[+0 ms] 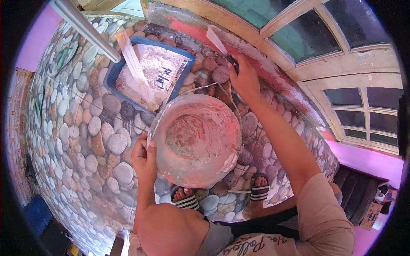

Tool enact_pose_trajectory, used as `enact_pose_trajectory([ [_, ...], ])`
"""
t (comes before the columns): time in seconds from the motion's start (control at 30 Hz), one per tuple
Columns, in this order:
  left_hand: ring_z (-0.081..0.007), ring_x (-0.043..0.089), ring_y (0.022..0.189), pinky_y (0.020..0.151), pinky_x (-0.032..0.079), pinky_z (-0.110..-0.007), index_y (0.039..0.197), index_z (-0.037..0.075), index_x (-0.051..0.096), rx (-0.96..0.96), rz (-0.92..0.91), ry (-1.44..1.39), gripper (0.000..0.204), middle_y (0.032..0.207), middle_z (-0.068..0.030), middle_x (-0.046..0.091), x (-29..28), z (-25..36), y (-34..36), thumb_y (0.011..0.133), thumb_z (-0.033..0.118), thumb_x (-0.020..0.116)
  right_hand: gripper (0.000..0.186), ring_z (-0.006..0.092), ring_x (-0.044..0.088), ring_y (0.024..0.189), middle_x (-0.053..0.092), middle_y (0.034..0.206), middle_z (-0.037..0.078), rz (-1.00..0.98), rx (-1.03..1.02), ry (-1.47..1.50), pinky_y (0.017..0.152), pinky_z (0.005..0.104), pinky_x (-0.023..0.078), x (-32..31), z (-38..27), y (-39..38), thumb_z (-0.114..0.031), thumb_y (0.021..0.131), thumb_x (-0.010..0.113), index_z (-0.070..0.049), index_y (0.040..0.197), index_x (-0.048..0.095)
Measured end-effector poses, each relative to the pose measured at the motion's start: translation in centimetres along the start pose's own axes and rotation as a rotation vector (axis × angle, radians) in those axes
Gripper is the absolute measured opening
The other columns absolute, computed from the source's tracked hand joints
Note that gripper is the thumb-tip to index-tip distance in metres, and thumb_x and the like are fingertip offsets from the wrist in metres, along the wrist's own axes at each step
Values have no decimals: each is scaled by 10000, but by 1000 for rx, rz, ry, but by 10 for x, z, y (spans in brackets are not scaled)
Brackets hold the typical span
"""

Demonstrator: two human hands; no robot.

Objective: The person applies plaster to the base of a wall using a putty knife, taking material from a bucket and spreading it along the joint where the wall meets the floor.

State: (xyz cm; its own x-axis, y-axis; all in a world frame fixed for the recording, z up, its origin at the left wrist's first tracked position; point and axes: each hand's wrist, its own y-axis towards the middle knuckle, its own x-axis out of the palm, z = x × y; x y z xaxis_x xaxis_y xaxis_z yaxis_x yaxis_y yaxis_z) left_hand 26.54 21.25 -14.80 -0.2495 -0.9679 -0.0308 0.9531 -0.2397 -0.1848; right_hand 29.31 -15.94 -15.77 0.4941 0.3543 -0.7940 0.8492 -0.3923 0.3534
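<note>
My left hand (144,155) grips the left rim of a pinkish, plaster-smeared bucket (171,164). The bucket leans with its mouth toward me, and only a dried red and grey coating shows inside. Its thin wire handle (205,87) stands up over the far rim. Beyond the bucket, my right hand (245,77) is closed round the black handle of a putty knife (218,41). The knife's pale, broad blade points up and left, close to the patchy red and grey wall base (192,32).
A blue tray (112,77) holds a bag of whitish powder (147,64) and a long pale strip (136,64). A grey pole (87,32) slants in at the upper left. Windowed wooden doors (333,70) border the right. My sandalled feet (185,198) stand on the pebble-patterned floor (117,145).
</note>
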Motion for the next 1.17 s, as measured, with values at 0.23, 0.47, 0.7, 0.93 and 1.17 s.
enact_pose_trajectory([
  [0.23,-94,520,870,795,427,-253,777,46,493,4,-1,20,223,1045,-65,601,0,4,-2,967,134,572,279,431,607,986,620,1069,235,-5,102,-28,843,499,484,-18,6,-17,-143,905,585,-35,1153,516],
  [0.47,-134,548,1003,889,436,-291,788,30,503,-13,-9,-39,213,1213,-135,607,0,-1,0,968,121,572,258,416,631,952,640,996,238,0,44,-31,807,479,495,0,-12,-11,-165,909,600,-14,1110,542],
  [0.7,-139,549,1013,890,437,-294,800,28,499,-22,-27,-19,203,1211,-141,606,4,4,-3,967,118,574,272,423,625,962,644,1019,226,-1,78,-33,822,478,495,6,6,4,-185,912,602,-32,1130,547],
  [0.93,-137,550,1007,886,438,-290,799,30,500,-14,-39,5,202,1207,-139,609,-2,1,-2,963,115,581,273,420,635,951,659,1006,213,-18,152,8,816,471,497,-32,47,-29,-199,912,608,-61,1143,557],
  [1.17,-146,552,1011,894,438,-298,842,20,532,13,-43,7,177,1229,-142,601,1,-3,-1,966,136,583,368,326,654,1027,650,1094,226,-146,107,136,871,429,499,-30,57,-7,-265,906,644,-81,1215,564],
])
